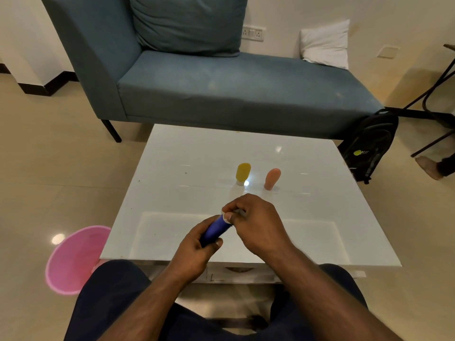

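Note:
A dark blue squeeze bottle (216, 228) is held tilted above the near part of the white table (187, 193). My left hand (194, 252) grips its lower body. My right hand (256, 223) curls round its white cap end at the top, fingers pinching there. A yellow squeeze bottle (243, 174) and an orange-pink squeeze bottle (272, 178) stand cap-down on the table, side by side beyond my hands, apart from each other.
A pink plastic bin (73, 259) stands on the floor left of the table. Behind the table is a blue chaise sofa (221, 89). A black backpack (369, 146) leans at its right end, and another person's foot (428, 167) shows far right.

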Available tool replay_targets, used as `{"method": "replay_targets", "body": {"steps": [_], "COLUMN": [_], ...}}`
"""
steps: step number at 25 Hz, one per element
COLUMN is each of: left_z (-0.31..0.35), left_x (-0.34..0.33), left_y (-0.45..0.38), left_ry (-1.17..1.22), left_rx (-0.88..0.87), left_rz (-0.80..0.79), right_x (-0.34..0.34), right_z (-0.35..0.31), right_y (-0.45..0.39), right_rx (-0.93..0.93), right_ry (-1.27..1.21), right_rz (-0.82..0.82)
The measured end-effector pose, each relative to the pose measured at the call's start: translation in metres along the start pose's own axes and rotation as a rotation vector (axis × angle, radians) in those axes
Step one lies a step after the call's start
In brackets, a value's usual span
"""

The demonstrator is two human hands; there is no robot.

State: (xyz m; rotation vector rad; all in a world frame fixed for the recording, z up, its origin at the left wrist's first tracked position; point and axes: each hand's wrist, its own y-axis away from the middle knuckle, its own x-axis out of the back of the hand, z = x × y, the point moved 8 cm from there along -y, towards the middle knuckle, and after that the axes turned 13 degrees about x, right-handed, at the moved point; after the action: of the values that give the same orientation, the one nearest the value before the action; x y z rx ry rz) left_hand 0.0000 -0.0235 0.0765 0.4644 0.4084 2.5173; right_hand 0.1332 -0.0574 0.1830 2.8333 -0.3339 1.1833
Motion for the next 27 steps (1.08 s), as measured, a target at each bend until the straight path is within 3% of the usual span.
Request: {"method": "replay_targets", "body": {"steps": [12,16,20,22,27], "left_z": [-0.002,-0.007,-0.006,-0.008,-0.015], "left_x": [-0.002,-0.001,-0.001,-0.003,-0.012], "left_y": [-0.003,-0.006,-0.006,-0.007,-0.005], "left_ry": [-0.06,-0.033,-0.056,-0.057,-0.156], "left_rx": [-0.022,0.0,-0.01,0.019,0.06], "left_rz": [-0.011,0.009,0.021,0.006,-0.063], "right_x": [0.007,-0.007,-0.004,-0.01,-0.003], "right_z": [0.002,-0.015,-0.006,-0.01,-0.006], "right_y": [-0.005,-0.004,-0.005,-0.006,-0.007], "right_rx": [-0.001,0.126,0.084,0.132,0.197], "right_ry": [0.022,0.172,0.162,0.239,0.25], "right_rz": [-0.021,-0.107,-0.05,-0.092,-0.02]}}
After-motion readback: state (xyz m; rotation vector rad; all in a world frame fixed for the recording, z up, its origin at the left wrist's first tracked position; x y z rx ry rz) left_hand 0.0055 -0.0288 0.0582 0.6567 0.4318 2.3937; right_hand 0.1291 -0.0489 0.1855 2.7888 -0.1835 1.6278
